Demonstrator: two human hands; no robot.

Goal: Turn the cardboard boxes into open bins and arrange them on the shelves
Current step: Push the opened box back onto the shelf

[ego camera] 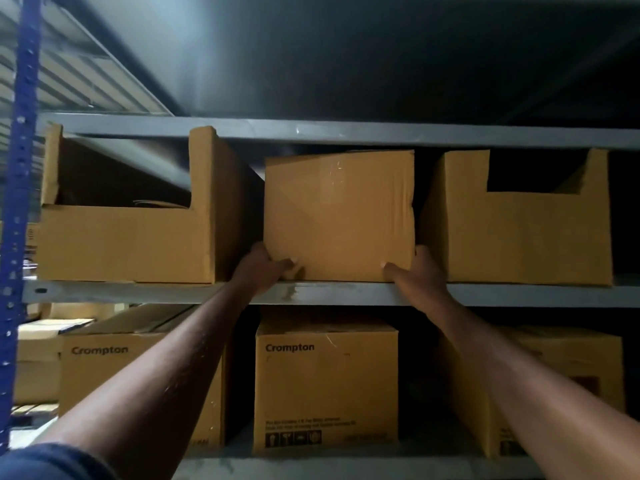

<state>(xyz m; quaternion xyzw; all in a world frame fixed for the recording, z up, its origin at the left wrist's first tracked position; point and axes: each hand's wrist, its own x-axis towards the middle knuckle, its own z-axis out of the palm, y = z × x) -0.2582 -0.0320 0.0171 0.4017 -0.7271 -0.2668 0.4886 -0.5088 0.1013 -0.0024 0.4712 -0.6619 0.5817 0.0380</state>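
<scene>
Cardboard faces carry the only readable writing: "Crompton" in dark print on two of the three brown cartons on the lower shelf. These are the left Crompton carton (104, 375) at seven o'clock and the middle Crompton carton (325, 382) at six. The middle one also bears a row of handling symbols and small print too blurred to read. The right lower carton (571, 375) at four o'clock shows no legible text. On the grey metal upper shelf (519, 295) stand three boxes. A closed plain brown cardboard box (339, 216) sits at the centre, at the front edge. It is hemmed in by two cut-open brown cardboard bins, the left bin (124, 244) at nine o'clock and the right bin (526, 237) at three. Another grey shelf sits close over all three. The left hand (265, 271) grips the closed box's lower left corner and the right hand (415, 271) its lower right. Each thumb presses on the front face, while the other fingers reach round the sides into the narrow gaps, hidden. A blue perforated steel upright (19, 168) runs along the nine o'clock edge.
</scene>
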